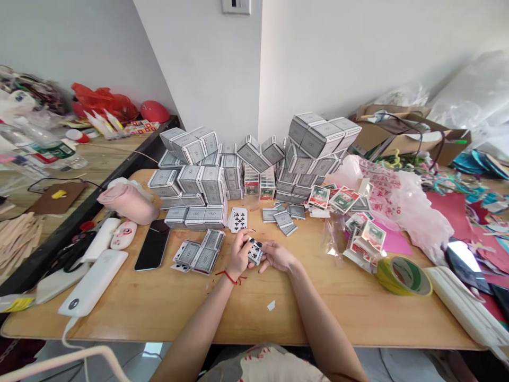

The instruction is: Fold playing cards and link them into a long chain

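My left hand (239, 253) is closed around a small packet of playing cards (254, 253), with black club pips facing up. At the packet's right side, my right hand (278, 256) pinches it, its lower fingers loosely curled. Just beyond my hands lies a face-up queen card (238, 219) on a few others. Left of my left hand, a group of face-down cards (201, 253) rests on the table. Several grey-backed cards (283, 217) lie spread ahead of my right hand.
Tall stacks of grey card blocks (202, 183) line the back of the wooden table (246, 323). A phone (152, 245) and a white power bank (93, 283) lie left. Opened card boxes (366, 244) and a yellow tape roll (403, 276) sit right. A paper scrap (271, 305) lies in front.
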Available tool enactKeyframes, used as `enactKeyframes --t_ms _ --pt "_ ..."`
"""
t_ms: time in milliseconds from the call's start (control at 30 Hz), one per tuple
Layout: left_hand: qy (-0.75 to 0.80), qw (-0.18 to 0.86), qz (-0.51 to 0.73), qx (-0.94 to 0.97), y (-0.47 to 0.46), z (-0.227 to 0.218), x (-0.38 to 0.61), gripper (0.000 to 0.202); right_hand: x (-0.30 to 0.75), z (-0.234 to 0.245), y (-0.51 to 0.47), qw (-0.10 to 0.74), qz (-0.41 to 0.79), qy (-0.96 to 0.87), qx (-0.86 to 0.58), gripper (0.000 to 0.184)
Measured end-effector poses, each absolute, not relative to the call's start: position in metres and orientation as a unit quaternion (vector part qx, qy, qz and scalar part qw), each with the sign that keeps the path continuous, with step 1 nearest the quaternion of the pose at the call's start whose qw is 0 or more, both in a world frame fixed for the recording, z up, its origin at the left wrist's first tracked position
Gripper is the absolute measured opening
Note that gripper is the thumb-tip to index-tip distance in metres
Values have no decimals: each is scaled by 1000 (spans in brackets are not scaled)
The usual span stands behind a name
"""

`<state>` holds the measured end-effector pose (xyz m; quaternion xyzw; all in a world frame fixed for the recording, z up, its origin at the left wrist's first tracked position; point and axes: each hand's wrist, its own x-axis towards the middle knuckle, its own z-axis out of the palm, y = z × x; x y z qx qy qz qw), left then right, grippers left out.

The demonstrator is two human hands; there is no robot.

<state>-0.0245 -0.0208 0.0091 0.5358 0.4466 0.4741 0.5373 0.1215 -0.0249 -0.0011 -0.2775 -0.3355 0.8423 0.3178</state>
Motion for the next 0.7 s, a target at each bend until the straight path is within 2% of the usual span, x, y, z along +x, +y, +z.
enactKeyframes --t_ms 100,233,367,700 --pt "462 512 466 554 -20 10 -24 27 115 0 -28 356 817 -339 -302 34" --pt "505 445 430 602 -15 12 -24 12 109 -1 -33 407 769 -348 -349 38" --pt "505 403 404 648 -9 14 -25 14 105 0 -37 437 720 -364 -398 38" --pt "516 435 416 610 -5 4 -27 16 97 -9 -36 458 653 -413 -440 26"
